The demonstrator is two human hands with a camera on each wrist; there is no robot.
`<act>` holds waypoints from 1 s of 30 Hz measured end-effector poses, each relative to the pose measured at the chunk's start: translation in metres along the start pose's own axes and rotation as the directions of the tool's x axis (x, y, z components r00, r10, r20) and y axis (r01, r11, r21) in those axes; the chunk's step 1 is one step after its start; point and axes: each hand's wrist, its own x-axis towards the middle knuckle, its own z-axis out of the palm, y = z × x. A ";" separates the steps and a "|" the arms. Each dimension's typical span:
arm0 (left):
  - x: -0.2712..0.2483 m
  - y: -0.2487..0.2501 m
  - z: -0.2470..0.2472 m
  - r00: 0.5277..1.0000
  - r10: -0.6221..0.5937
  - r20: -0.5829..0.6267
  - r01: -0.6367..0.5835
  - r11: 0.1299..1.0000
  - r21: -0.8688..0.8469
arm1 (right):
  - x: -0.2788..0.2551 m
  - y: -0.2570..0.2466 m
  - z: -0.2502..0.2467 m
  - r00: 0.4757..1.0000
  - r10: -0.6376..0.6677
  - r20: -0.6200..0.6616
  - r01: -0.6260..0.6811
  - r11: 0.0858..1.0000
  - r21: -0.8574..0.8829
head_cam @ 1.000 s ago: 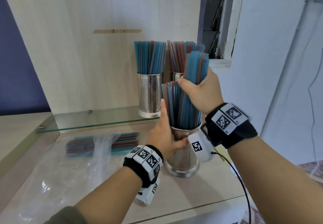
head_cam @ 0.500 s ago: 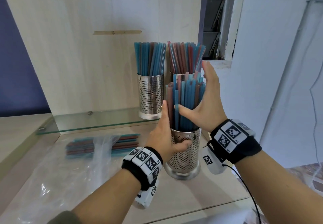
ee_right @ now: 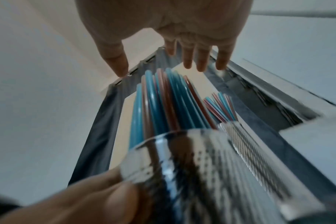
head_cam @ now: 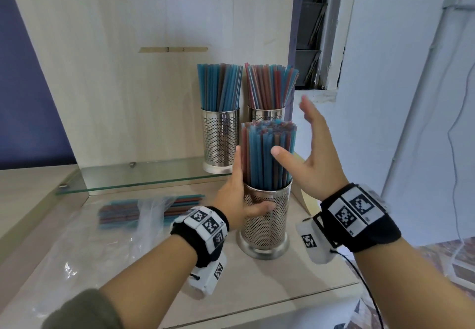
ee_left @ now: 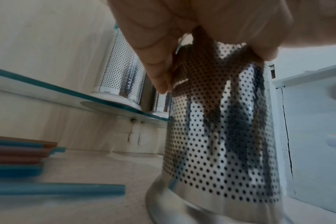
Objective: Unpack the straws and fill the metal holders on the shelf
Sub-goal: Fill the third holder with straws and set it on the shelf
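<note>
The left hand point(head_cam: 240, 200) grips the metal holder point(head_cam: 266, 222) on the bench point(head_cam: 282, 285), steadying its packed straws point(head_cam: 267, 156), while the right hand point(head_cam: 317, 159), fingers point(head_cam: 308, 109) spread wide, hovers at three o'clock.

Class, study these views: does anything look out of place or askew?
One perforated metal holder, full of straws, stands on the wooden counter rather than the glass shelf; loose blue and brown straws lie in clear plastic wrap.

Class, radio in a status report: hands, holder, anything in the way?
Left hand grips front holder; right hand open beside its straws. Holder full, on counter, not shelf. Nothing blocking.
</note>
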 end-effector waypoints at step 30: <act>-0.019 -0.105 -0.114 0.903 -0.376 0.206 0.042 0.557 0.830 | -0.066 0.032 0.054 0.874 0.453 0.176 -0.470 0.880 0.074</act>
